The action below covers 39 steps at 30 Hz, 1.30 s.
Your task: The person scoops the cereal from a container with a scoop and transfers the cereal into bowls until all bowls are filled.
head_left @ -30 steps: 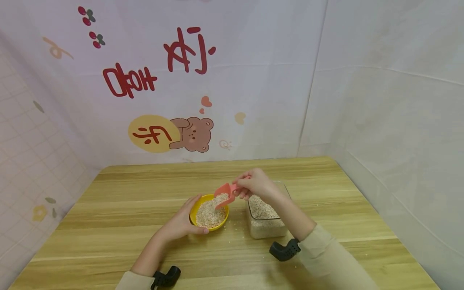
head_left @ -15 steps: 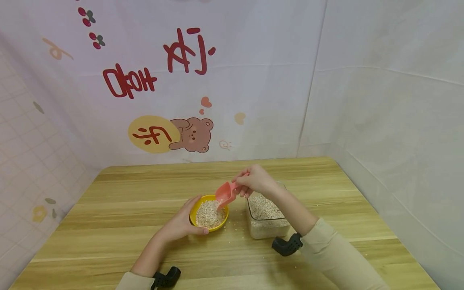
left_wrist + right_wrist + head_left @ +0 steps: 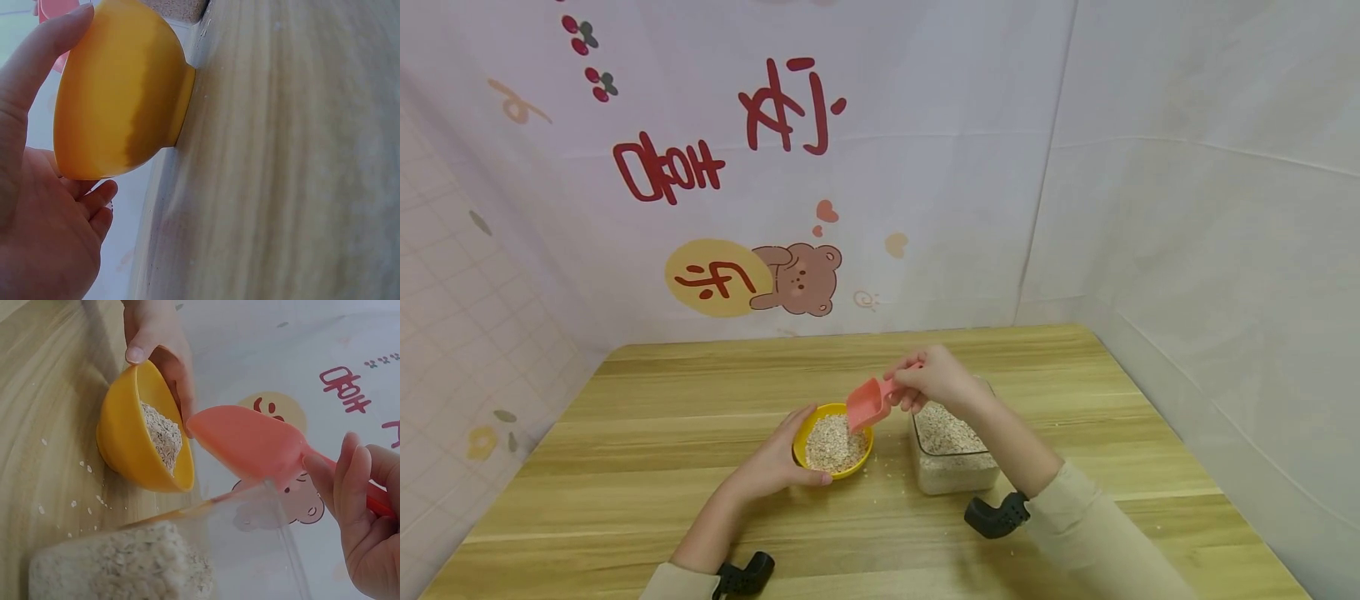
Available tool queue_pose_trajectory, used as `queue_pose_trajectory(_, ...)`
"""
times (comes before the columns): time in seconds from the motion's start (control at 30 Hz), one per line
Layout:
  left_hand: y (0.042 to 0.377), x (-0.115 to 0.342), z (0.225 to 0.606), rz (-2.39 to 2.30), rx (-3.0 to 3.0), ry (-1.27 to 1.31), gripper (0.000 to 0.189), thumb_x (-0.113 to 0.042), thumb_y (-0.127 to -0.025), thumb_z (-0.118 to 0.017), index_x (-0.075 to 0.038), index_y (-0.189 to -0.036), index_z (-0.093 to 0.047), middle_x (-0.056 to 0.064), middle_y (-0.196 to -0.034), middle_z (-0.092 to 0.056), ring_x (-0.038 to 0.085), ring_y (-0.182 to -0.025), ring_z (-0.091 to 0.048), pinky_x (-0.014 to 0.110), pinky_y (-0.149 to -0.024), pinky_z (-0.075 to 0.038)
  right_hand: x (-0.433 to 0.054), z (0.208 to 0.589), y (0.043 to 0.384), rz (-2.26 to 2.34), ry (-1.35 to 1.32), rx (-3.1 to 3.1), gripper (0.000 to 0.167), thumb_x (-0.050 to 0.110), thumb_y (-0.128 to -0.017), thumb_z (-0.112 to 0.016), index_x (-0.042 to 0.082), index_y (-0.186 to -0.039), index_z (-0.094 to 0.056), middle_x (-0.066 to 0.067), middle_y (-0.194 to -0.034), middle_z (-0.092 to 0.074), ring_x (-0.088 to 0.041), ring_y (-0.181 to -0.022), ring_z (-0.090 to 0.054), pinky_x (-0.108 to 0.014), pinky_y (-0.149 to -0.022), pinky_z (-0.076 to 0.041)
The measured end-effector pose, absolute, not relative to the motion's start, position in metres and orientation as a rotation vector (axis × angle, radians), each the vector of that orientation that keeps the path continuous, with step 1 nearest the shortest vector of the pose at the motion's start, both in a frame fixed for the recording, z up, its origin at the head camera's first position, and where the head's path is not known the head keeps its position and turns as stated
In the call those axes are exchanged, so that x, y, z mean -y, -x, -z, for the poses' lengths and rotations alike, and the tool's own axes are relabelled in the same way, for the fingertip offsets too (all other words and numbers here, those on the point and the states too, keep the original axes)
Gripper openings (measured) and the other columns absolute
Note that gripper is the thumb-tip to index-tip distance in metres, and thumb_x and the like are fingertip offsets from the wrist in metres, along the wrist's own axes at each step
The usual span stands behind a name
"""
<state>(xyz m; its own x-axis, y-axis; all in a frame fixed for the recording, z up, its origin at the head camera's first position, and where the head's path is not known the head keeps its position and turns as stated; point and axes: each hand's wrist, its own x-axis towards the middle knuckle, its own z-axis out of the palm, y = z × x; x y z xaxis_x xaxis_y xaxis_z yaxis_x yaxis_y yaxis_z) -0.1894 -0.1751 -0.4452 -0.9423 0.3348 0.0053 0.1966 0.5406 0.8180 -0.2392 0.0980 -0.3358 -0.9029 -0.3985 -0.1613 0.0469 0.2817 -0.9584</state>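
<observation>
jutting leftward from right hand [image 3: 934,382], pink scoop [image 3: 867,403] just above yellow bowl [image 3: 122,434]

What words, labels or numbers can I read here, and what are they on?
"安": red, sideways, on the backdrop.
"喜": red, sideways, on the backdrop.
"乐": red, sideways, on the backdrop's yellow circle, beside the bear.
I see no lettering on the bowl, scoop or box.
</observation>
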Motion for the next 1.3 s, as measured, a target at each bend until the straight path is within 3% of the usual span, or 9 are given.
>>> queue_pose_trajectory(0.4,0.189,0.174,0.443,-1.381,-2.609,-0.452,0.118,-0.04,-0.061,-0.089,-0.007,-0.152,-0.022,0.015,-0.155,-0.02,0.036,-0.139,-0.02,0.062,-0.105,-0.024,-0.109,0.346,0.227,1.788,0.315,-2.159,0.028,-0.001,-0.088,-0.055,-0.009,-0.112,-0.065,-0.021,-0.078,-0.069,-0.012,-0.051,-0.059,-0.024,-0.047,-0.05)
queue_pose_trajectory(1.3,0.19,0.175,0.445,-1.351,-2.626,-0.47,0.116,-0.038,-0.063,-0.089,-0.006,-0.152,-0.022,0.018,-0.155,-0.017,0.039,-0.139,-0.018,0.063,-0.105,-0.022,-0.147,0.362,0.208,2.067,0.271,-2.065,0.029,0.0,-0.091,-0.053,-0.014,-0.115,-0.06,-0.017,-0.075,-0.069,-0.009,-0.048,-0.054,-0.02,-0.046,-0.046)
